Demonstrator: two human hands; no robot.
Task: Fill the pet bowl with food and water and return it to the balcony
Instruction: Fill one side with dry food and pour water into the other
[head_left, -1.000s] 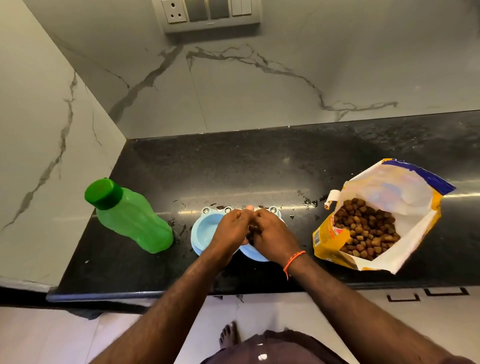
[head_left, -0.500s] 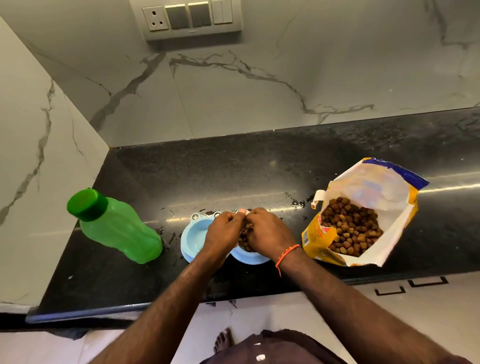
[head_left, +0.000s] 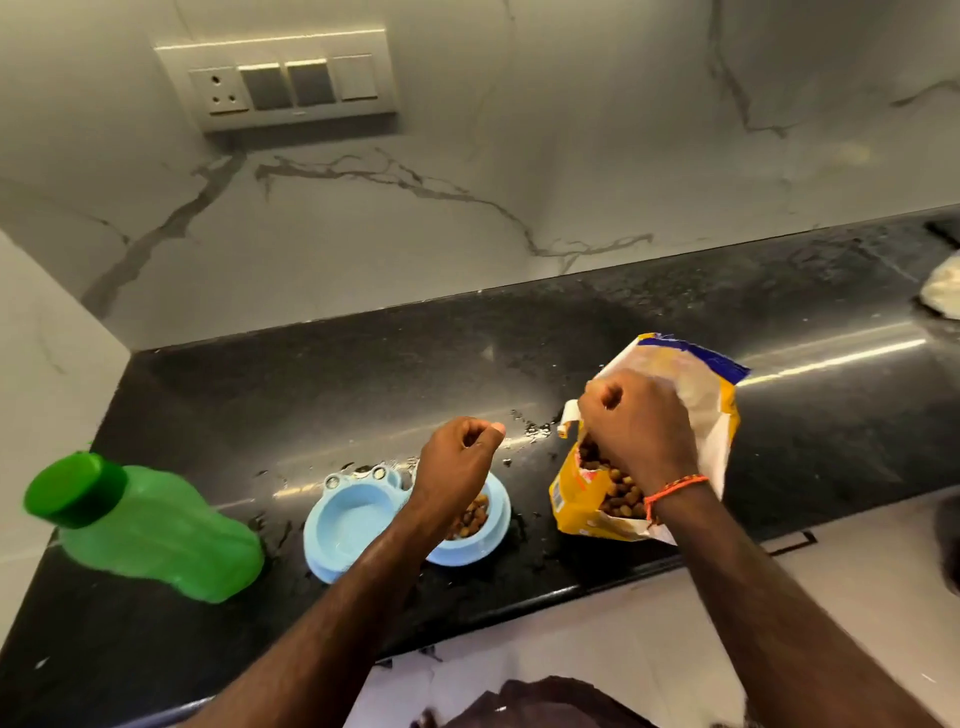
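Pet bowl: kibble in right well; left hand grip curled, contents unclear; right hand grip hidden in food bag

Counter: glossy black stone, wet patches. Wall: smooth veined marble. Bowl: smooth pale-blue plastic. Bottle: translucent green plastic. Food bag: shiny printed film, plain white inside.
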